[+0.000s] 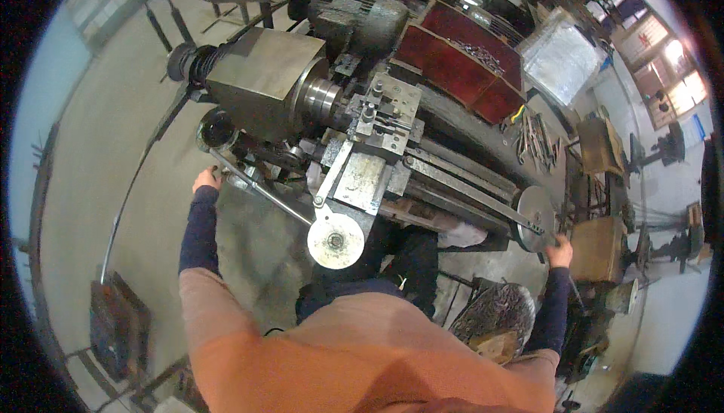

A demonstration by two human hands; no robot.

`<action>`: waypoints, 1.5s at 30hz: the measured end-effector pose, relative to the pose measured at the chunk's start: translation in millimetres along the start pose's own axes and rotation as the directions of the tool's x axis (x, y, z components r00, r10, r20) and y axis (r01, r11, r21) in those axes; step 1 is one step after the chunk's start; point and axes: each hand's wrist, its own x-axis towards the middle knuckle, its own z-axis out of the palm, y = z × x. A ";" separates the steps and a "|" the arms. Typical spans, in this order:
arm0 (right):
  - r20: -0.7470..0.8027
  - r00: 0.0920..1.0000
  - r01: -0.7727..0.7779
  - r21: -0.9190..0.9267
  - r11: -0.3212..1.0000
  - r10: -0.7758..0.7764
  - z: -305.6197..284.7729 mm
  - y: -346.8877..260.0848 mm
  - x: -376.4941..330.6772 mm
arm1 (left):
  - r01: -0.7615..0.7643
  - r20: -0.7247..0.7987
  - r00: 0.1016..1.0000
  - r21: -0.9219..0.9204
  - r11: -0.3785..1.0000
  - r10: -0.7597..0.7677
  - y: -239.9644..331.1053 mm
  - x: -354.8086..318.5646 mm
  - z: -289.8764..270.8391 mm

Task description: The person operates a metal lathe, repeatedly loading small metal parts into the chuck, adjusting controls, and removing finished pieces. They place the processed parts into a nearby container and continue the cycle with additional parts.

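Observation:
A small metal lathe stands before me, its headstock point(260, 73) on the left and its shiny chuck point(323, 102) facing right. My left hand point(208, 179) is out beside the lathe's left end, below a round dark pulley point(217, 131). Its fingers are curled, and what they hold is hidden. Near it, a long metal lever point(264, 193) slants down to the right. My right hand point(559, 251) grips the lower right edge of a grey handwheel point(536, 217) at the lathe's right end. Between my hands are the tool post point(377, 115) and a pale round dial wheel point(335, 240).
Behind the lathe are an electric motor point(358, 19) and a dark red tray point(430, 55) with small metal parts. Several wrenches point(537, 141) lie right of the tray, near a silvery wrapped sheet point(562, 58). A patterned stool seat point(498, 311) is at my right.

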 end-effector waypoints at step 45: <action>0.071 0.691 -0.646 -0.387 0.658 0.719 41.9 109.7 -45.0 | -0.196 -0.254 0.967 -0.772 0.605 -0.011 -31.2 26.1 12.6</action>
